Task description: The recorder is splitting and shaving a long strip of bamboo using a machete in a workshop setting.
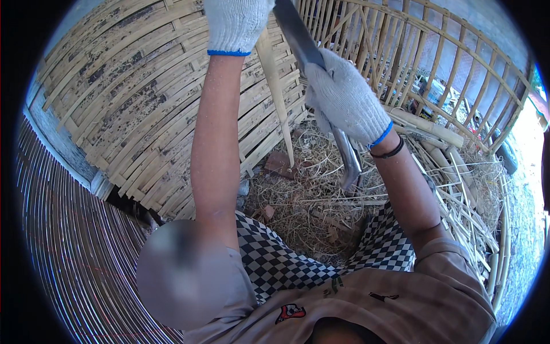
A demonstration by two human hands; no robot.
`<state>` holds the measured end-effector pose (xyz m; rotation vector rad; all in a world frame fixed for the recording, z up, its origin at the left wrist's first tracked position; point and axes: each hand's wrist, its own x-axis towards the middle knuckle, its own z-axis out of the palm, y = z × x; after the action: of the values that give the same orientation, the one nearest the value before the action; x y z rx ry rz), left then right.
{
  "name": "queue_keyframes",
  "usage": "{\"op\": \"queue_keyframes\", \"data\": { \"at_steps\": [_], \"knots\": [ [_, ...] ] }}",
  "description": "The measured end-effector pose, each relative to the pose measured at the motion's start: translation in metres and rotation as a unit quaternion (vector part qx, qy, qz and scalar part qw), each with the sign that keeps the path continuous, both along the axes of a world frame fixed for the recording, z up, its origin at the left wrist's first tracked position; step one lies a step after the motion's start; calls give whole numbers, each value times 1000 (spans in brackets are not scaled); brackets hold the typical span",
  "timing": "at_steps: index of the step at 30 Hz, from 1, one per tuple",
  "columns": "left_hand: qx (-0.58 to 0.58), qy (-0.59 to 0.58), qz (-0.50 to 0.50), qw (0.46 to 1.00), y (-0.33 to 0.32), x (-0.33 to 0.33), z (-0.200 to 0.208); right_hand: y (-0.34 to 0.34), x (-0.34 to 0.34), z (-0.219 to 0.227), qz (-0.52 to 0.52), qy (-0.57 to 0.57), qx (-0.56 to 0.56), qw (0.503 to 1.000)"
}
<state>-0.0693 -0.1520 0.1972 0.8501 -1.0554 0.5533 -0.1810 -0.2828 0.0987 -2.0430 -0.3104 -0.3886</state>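
At left rises a woven bamboo panel (134,97); before it, the gloved left hand (238,26) is cut by the upper edge, so I cannot tell its grip. Beside it, a pale tapering strip (277,97) points down toward scattered shavings (312,215). Next, a long knife (299,37) slants, its handle clamped in the gloved right hand's (346,94) grip, with bamboo lattice (399,54) beyond.

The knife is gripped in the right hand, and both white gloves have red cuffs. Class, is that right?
Not quite: the cuffs are blue, not red, as the head view shows. Both gloves are white, and the knife is gripped in the right hand.
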Motion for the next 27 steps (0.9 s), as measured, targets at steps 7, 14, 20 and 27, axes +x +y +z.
{"op": "queue_keyframes", "data": {
  "at_steps": [7, 14, 20, 27],
  "knots": [
    [11, -4, 79, 997, -2, -11, -3, -5, 23, -30, -22, -9, -132, 991],
    [7, -8, 51, 999, 1, -4, -3, 2, 29, -32, -38, 38, -105, 993],
    [32, -20, 28, 999, 8, -3, -1, -5, 47, -59, -31, -97, -215, 971],
    [29, -42, 1, 999, 19, 15, -6, 6, 53, -72, -19, -8, -105, 994]
  ]
}}
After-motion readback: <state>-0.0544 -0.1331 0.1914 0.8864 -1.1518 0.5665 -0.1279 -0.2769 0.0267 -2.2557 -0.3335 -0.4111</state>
